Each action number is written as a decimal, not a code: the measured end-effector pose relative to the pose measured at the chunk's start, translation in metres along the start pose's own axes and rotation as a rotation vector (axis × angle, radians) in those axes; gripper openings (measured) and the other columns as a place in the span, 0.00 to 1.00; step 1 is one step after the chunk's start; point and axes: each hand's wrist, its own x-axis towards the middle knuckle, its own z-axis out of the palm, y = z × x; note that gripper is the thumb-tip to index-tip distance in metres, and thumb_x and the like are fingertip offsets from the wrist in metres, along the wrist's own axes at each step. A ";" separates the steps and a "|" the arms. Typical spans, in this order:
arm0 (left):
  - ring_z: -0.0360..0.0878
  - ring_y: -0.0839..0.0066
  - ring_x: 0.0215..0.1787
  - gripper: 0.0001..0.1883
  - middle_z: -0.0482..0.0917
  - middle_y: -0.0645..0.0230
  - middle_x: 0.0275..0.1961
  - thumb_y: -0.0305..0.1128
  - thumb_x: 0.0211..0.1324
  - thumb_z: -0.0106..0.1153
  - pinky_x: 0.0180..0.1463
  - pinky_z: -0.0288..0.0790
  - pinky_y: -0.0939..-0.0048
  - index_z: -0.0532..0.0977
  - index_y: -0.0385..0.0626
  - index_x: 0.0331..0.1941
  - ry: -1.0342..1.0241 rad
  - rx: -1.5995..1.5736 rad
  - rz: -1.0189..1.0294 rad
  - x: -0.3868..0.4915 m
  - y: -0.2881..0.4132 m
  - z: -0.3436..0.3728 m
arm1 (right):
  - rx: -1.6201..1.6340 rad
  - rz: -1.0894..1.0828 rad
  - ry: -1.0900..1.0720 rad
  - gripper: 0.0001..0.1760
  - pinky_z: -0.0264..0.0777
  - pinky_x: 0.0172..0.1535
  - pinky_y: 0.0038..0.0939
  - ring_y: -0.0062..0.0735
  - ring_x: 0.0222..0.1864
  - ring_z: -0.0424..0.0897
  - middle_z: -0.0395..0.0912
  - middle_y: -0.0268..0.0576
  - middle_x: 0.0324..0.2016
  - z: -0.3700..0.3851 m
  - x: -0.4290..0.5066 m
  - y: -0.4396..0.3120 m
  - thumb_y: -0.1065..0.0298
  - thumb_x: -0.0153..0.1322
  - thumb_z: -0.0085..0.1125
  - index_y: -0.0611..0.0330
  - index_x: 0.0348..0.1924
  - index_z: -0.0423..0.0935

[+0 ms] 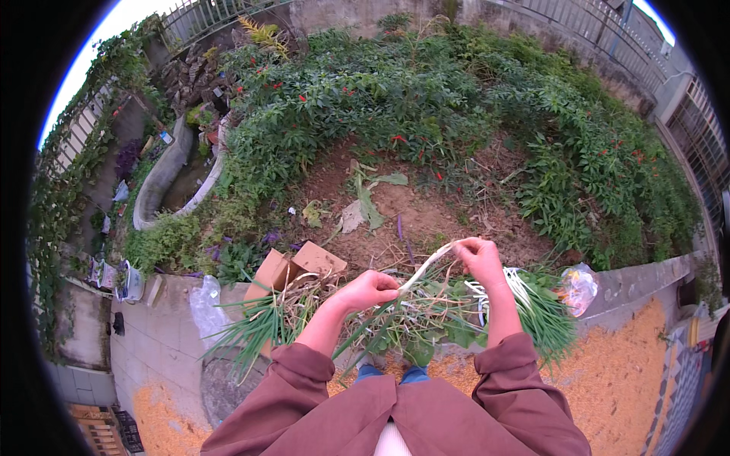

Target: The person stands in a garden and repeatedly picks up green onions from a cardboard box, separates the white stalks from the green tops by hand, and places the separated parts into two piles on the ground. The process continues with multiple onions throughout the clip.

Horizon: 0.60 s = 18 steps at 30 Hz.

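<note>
A long green onion is stretched between my hands, its white stalk rising to the right and green leaves hanging down at the left. My left hand grips it near where white turns green. The fingers of my right hand pinch its root end. Below my hands lies a heap of trimmed leaves and dry stems. Right of my right forearm is a bunch of green onions with white stalks. More green onions lie at the left, beside a cardboard box.
A clear plastic bag lies left of the box; another plastic bag rests on the low concrete ledge at right. Orange-yellow grains cover part of the ground. Pepper plants with red fruit grow beyond the bare soil.
</note>
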 end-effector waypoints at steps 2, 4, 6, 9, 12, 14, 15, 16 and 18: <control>0.71 0.86 0.31 0.11 0.77 0.75 0.31 0.31 0.53 0.56 0.38 0.68 0.78 0.76 0.40 0.40 -0.027 0.077 -0.042 -0.003 -0.006 -0.007 | 0.094 0.022 0.132 0.11 0.65 0.16 0.20 0.16 0.14 0.68 0.73 0.34 0.17 -0.008 0.008 0.016 0.65 0.64 0.58 0.67 0.32 0.77; 0.71 0.85 0.29 0.11 0.77 0.74 0.28 0.31 0.52 0.57 0.35 0.68 0.79 0.76 0.39 0.39 0.004 0.041 -0.040 -0.007 -0.014 -0.010 | 0.121 0.043 0.240 0.11 0.64 0.16 0.19 0.15 0.13 0.67 0.71 0.34 0.16 -0.020 0.013 0.029 0.66 0.65 0.57 0.69 0.32 0.76; 0.71 0.85 0.28 0.11 0.78 0.73 0.28 0.31 0.51 0.58 0.33 0.67 0.79 0.76 0.39 0.39 0.027 0.047 -0.045 -0.008 -0.027 -0.014 | 0.111 0.073 0.363 0.12 0.66 0.15 0.19 0.16 0.13 0.67 0.71 0.34 0.16 -0.032 0.022 0.051 0.67 0.65 0.57 0.70 0.33 0.75; 0.71 0.85 0.28 0.12 0.78 0.72 0.29 0.31 0.51 0.58 0.32 0.67 0.79 0.76 0.39 0.40 0.054 0.049 -0.097 -0.010 -0.038 -0.021 | 0.205 0.135 0.499 0.12 0.70 0.16 0.20 0.17 0.14 0.69 0.71 0.34 0.17 -0.052 0.030 0.077 0.67 0.65 0.56 0.70 0.34 0.75; 0.71 0.84 0.29 0.13 0.79 0.71 0.29 0.31 0.51 0.58 0.34 0.68 0.78 0.76 0.39 0.41 0.081 0.037 -0.126 -0.008 -0.050 -0.025 | 0.226 0.242 0.558 0.11 0.71 0.17 0.21 0.18 0.15 0.70 0.71 0.36 0.17 -0.055 0.034 0.108 0.68 0.66 0.55 0.69 0.35 0.74; 0.72 0.84 0.30 0.12 0.79 0.71 0.29 0.31 0.51 0.58 0.36 0.68 0.77 0.76 0.40 0.40 0.075 0.068 -0.128 -0.009 -0.053 -0.028 | 0.346 0.306 0.664 0.11 0.73 0.18 0.23 0.21 0.16 0.71 0.72 0.38 0.19 -0.054 0.033 0.125 0.70 0.66 0.55 0.69 0.36 0.74; 0.72 0.84 0.30 0.12 0.79 0.71 0.30 0.30 0.51 0.58 0.37 0.68 0.77 0.77 0.40 0.40 0.067 0.091 -0.118 -0.010 -0.054 -0.030 | 0.376 0.329 0.711 0.11 0.75 0.19 0.25 0.23 0.16 0.72 0.72 0.39 0.20 -0.056 0.033 0.131 0.70 0.66 0.55 0.69 0.37 0.73; 0.72 0.84 0.31 0.12 0.79 0.72 0.30 0.30 0.50 0.58 0.38 0.68 0.76 0.77 0.41 0.40 0.059 0.113 -0.108 -0.011 -0.055 -0.032 | 0.401 0.361 0.745 0.10 0.75 0.20 0.26 0.24 0.16 0.72 0.72 0.39 0.20 -0.058 0.034 0.136 0.70 0.66 0.54 0.69 0.36 0.73; 0.73 0.84 0.32 0.12 0.79 0.72 0.31 0.30 0.51 0.58 0.39 0.68 0.78 0.76 0.40 0.40 0.008 0.164 -0.108 -0.018 -0.055 -0.036 | 0.454 0.391 0.780 0.10 0.76 0.21 0.27 0.25 0.17 0.72 0.72 0.39 0.20 -0.061 0.036 0.144 0.69 0.66 0.54 0.70 0.34 0.73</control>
